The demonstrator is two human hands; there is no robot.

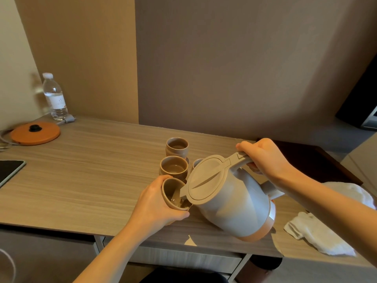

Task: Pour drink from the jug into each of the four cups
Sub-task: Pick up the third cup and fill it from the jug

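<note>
A grey jug [230, 203] with an orange base is tilted to the left, its spout over a tan cup [173, 193]. My right hand [265, 158] grips the jug's handle. My left hand [157, 203] holds that cup tilted toward the spout, and liquid shows inside it. Two more tan cups stand upright behind: a middle cup [173, 168] and a far cup [177, 147], both with liquid in them. A fourth cup [196, 162] peeks out behind the jug's lid, mostly hidden.
The wooden desk [91, 170] also bears an orange kettle base [35, 133] with its cord, a water bottle [55, 97] at the back left, a dark tablet [9, 170] at the left edge and white cloths [318, 233] at the right.
</note>
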